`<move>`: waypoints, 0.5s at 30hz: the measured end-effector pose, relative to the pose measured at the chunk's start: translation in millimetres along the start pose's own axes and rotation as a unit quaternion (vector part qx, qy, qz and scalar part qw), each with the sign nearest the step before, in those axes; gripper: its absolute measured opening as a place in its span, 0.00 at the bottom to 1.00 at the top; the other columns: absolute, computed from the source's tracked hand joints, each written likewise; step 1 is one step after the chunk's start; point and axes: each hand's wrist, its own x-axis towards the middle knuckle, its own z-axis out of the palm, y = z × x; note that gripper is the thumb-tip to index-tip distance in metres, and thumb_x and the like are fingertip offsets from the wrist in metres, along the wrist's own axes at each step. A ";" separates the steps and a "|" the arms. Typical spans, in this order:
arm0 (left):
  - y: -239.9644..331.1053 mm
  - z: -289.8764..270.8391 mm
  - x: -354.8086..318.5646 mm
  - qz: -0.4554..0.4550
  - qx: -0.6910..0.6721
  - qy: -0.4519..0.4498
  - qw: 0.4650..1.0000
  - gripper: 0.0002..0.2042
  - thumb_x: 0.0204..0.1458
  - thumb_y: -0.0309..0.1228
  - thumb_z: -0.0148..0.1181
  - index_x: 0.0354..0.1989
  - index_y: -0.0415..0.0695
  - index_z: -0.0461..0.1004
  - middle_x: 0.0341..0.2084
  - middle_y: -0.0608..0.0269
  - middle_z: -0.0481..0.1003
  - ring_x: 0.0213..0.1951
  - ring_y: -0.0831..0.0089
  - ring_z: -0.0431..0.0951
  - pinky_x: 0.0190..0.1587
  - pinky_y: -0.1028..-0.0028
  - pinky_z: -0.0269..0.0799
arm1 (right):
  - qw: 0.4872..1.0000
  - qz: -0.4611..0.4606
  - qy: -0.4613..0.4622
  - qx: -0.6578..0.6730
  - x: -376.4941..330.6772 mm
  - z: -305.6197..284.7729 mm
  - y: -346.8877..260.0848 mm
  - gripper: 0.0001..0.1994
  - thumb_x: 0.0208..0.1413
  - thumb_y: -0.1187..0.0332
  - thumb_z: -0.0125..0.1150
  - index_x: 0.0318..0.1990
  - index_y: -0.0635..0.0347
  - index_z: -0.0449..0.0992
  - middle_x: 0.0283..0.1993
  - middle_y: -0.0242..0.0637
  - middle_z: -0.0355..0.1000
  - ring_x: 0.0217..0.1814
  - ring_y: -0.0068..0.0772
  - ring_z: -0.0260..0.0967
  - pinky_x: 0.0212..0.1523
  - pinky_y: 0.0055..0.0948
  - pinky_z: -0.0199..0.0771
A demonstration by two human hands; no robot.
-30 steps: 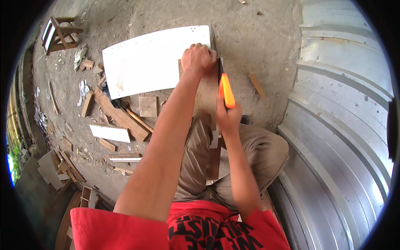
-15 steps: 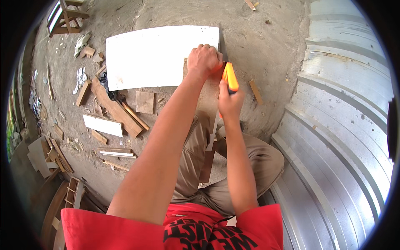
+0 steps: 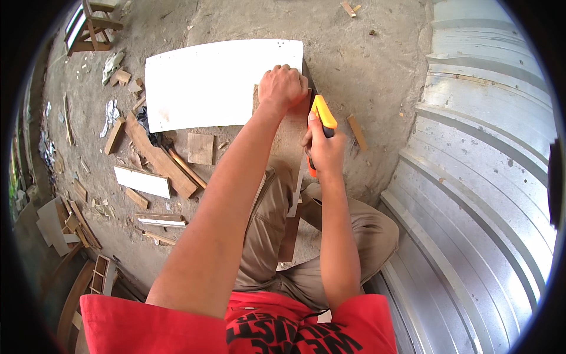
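My left hand (image 3: 283, 86), its fingers curled under, bears down on a brown wooden board (image 3: 288, 127) near its far end. The board lies over the right part of a white panel (image 3: 200, 88) and reaches back toward my knees. Just right of the board's edge, my right hand (image 3: 326, 146) is wrapped round the yellow, black and orange handle of a handsaw (image 3: 322, 110). Most of the saw's blade is hidden beside the board and behind the hand. My trousered legs (image 3: 265, 218) are bent on either side of the board's near end.
Wood offcuts (image 3: 202, 148), a long plank (image 3: 159, 156) and a white strip (image 3: 142, 180) litter the ground at left. A small wooden stool (image 3: 91, 29) stands far left. Corrugated metal sheeting (image 3: 471, 171) walls the right side. One loose wood piece (image 3: 356, 132) lies right of the saw.
The saw and my right hand have come slightly nearer to me along the board's edge. My left hand stays in place on the board. The whole view has shifted a little.
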 end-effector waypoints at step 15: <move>0.1 -2.3 -1.2 0.003 0.028 0.020 0.999 0.19 0.58 0.38 0.45 0.30 0.38 0.81 0.37 0.49 0.80 0.44 0.56 0.79 0.51 0.59 0.74 | 0.999 -0.016 -0.033 0.016 -91.5 -45.5 71.7 0.16 0.60 0.70 0.59 0.21 0.63 0.66 0.17 0.22 0.60 0.21 0.12 0.54 0.21 0.25 0.53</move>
